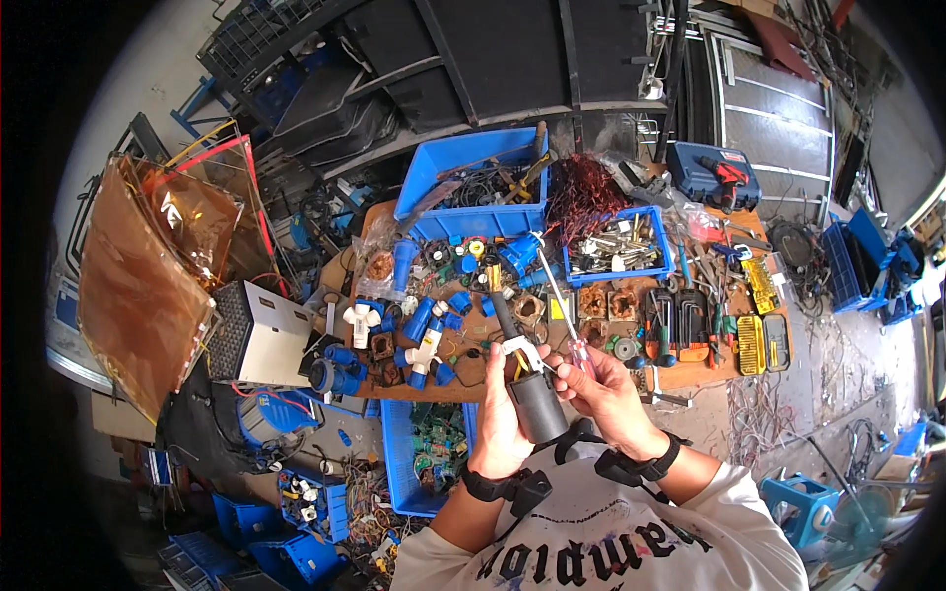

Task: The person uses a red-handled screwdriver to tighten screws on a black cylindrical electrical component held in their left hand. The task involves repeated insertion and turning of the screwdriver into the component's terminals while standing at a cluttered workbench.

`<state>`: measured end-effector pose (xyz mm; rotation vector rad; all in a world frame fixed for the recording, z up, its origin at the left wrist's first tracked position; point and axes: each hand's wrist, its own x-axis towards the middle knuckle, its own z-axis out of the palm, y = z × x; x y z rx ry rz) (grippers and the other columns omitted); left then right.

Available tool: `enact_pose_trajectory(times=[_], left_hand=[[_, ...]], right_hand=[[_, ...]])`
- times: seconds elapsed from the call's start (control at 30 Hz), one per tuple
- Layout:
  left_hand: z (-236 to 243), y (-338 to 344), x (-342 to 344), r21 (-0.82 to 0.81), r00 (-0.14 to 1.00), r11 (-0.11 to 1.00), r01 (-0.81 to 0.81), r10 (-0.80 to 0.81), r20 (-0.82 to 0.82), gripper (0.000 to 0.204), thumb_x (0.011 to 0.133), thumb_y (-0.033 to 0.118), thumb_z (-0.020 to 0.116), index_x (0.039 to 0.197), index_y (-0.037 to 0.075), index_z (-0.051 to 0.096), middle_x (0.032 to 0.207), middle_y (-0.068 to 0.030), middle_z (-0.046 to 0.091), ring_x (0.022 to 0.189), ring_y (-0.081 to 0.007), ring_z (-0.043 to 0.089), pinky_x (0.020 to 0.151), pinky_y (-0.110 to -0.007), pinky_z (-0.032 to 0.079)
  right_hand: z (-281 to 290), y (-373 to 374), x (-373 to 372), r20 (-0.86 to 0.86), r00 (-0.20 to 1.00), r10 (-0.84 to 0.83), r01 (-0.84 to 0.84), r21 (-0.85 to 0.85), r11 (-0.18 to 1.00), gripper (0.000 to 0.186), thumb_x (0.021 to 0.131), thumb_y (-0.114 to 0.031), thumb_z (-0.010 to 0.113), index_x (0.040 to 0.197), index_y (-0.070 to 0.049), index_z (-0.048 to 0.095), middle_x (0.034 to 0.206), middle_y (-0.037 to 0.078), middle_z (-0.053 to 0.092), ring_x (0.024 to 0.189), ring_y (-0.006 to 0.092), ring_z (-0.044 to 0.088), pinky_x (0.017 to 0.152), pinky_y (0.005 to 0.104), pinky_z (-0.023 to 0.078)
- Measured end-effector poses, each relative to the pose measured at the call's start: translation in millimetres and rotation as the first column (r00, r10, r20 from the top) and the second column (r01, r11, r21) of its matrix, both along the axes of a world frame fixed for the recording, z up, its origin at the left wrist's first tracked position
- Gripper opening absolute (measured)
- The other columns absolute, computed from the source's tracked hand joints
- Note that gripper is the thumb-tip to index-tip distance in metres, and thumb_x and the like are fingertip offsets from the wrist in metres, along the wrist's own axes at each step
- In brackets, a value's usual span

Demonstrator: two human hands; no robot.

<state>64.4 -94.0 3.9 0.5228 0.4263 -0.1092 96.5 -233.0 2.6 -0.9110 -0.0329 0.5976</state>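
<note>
My left hand (500,433) is closed around a black cylindrical part (541,409), held up in front of my chest. A white plastic piece (522,353) sits at its upper end with a yellow wire beside it, and a thick black cable (504,315) runs up from there. My right hand (613,402) grips a screwdriver (555,286) by its reddish clear handle; the long shaft points up and away. Thumb and forefinger of that hand come together close to the cylinder's top edge. Whether they pinch a small piece there is too small to tell.
Behind my hands a wooden workbench (463,391) carries blue and white plastic fittings (424,345), a blue crate (473,225) of cables, and a blue tray (618,271) of metal parts. Hand tools (680,320) lie at the right. A blue bin (399,463) of circuit boards stands below the front edge.
</note>
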Motion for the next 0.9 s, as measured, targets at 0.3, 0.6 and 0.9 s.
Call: enact_pose_trajectory(times=[0.3,0.6,0.9], left_hand=[[0,2,6,0.118,0.996,0.99,-0.083,0.084,-0.004,0.061,0.094,0.058,0.041,0.111,0.001,0.056,0.092,-0.0096,0.062,0.079,-0.0226,0.063,0.075,-0.038,0.055],[-14,8,8,0.409,0.984,0.895,-0.176,0.175,0.04,0.063,0.098,0.054,0.032,0.121,-0.002,0.05,0.104,-0.0103,0.058,0.097,-0.0219,0.06,0.083,-0.037,0.054],[-31,58,21,0.295,0.992,0.947,-0.129,0.122,0.043,0.074,0.094,0.062,0.029,0.119,-0.003,0.052,0.1,-0.0167,0.063,0.093,-0.0243,0.062,0.085,-0.038,0.05]], right_hand=[[-13,-1,-1,-0.049,0.995,-0.086,0.085,-0.009,0.996,0.021,0.094,-0.018,0.06,0.109,-0.007,0.051,0.08,-0.004,0.054,0.073,0.0046,0.052,0.065,0.018,0.044],[-36,24,-14,0.224,0.973,-0.049,0.087,-0.163,0.983,0.054,0.074,-0.012,0.082,0.112,-0.002,0.046,0.098,0.001,0.054,0.09,0.0088,0.052,0.081,0.0246,0.045],[-29,67,-14,0.195,0.971,-0.139,0.184,-0.237,0.954,0.047,0.074,-0.008,0.081,0.103,-0.002,0.045,0.106,0.006,0.057,0.084,0.0078,0.049,0.074,0.0234,0.044]])
